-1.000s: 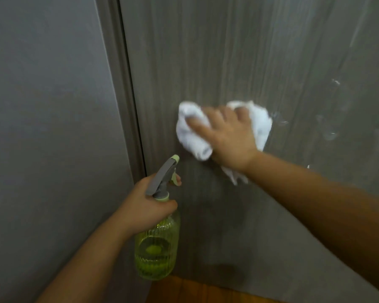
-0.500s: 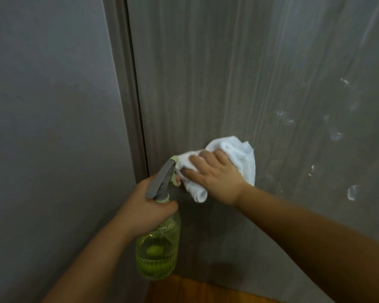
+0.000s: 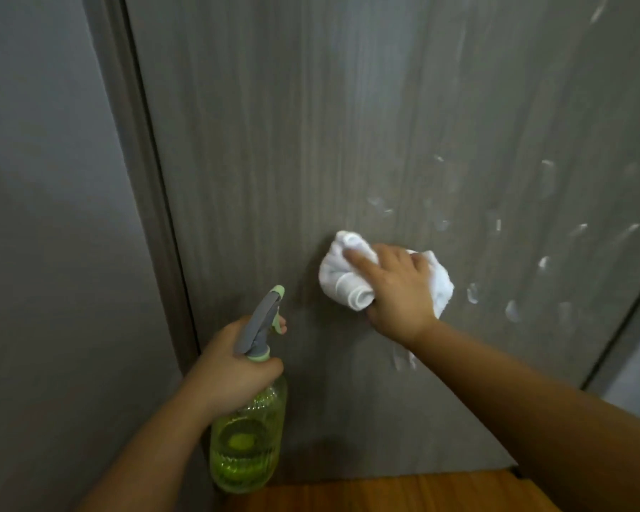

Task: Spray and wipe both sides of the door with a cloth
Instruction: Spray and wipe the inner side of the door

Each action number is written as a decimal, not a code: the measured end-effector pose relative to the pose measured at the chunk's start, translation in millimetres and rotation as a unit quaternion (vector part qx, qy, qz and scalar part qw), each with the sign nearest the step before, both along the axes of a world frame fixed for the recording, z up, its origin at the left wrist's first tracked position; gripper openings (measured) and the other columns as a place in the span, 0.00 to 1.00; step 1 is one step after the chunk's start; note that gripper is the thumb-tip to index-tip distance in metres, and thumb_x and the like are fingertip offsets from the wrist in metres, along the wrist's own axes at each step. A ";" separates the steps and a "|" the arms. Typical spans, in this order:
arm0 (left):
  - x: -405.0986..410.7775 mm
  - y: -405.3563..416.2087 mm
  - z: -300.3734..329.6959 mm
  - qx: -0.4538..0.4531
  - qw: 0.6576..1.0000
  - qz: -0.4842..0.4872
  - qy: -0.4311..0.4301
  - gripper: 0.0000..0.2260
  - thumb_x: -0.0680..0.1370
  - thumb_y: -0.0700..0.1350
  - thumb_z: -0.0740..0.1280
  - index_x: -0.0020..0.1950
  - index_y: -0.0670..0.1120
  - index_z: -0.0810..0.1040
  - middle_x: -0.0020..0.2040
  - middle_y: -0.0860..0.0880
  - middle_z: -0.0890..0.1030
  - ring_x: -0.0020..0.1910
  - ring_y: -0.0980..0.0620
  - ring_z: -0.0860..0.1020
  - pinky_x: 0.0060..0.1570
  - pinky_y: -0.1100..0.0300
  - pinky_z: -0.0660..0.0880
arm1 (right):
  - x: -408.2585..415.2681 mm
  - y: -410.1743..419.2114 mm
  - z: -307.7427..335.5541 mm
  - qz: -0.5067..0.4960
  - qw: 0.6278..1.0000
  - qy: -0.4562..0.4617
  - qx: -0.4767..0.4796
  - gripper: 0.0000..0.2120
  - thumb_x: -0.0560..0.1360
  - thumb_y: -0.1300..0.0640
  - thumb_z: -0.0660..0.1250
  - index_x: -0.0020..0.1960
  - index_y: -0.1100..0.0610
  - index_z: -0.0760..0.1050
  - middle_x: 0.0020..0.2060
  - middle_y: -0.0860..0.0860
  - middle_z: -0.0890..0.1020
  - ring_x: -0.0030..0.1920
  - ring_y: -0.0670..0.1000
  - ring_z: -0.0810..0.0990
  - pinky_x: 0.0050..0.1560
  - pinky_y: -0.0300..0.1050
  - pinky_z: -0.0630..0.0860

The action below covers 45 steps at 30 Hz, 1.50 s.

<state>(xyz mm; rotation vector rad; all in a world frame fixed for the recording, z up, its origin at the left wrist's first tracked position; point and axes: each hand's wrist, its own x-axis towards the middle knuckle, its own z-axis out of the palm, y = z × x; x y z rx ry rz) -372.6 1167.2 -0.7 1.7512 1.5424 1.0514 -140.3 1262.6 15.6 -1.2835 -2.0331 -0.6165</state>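
A grey wood-grain door (image 3: pixel 311 142) fills most of the view. My right hand (image 3: pixel 396 290) presses a bunched white cloth (image 3: pixel 342 279) flat against the door's lower part, fingers spread over it. Spray droplets (image 3: pixel 510 310) dot the door to the right of the cloth. My left hand (image 3: pixel 230 367) grips the neck of a green spray bottle (image 3: pixel 248 441) with a grey trigger head, held below and left of the cloth, nozzle toward the door.
A grey door frame (image 3: pixel 141 179) and grey wall (image 3: pixel 41 253) stand on the left. The wooden floor (image 3: pixel 385 493) shows under the door's bottom edge. The door's right edge (image 3: pixel 621 334) runs diagonally at the right.
My right hand has wiped the cloth down the door toward the bottle, then across to the right. The bottle hand has stayed about where it was. More of the door's right edge shows.
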 end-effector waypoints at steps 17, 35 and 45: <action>113.3 33.4 34.8 0.068 0.997 -0.042 0.000 0.09 0.67 0.31 0.69 0.42 0.44 0.78 0.34 0.45 0.78 0.29 0.55 0.75 0.30 0.62 0.71 | 137.1 -39.5 42.5 -0.007 0.890 0.444 -0.102 0.09 0.74 0.39 0.54 0.51 0.34 0.70 0.47 0.38 0.80 0.50 0.47 0.79 0.57 0.58 0.75; 162.7 55.3 82.2 0.101 0.991 0.036 -0.075 0.12 0.68 0.33 0.69 0.43 0.50 0.78 0.29 0.50 0.75 0.29 0.50 0.75 0.30 0.57 0.72 | 97.3 70.7 171.7 0.012 0.971 0.083 0.225 0.26 0.70 0.54 0.68 0.67 0.48 0.72 0.53 0.55 0.79 0.50 0.60 0.77 0.53 0.59 0.68; 156.1 69.0 79.3 0.129 0.989 0.051 -0.044 0.10 0.68 0.33 0.70 0.34 0.47 0.76 0.25 0.48 0.72 0.25 0.58 0.68 0.26 0.63 0.66 | 74.9 101.6 66.4 0.126 0.930 -0.049 0.342 0.24 0.70 0.50 0.67 0.65 0.49 0.69 0.57 0.56 0.80 0.53 0.60 0.76 0.55 0.58 0.65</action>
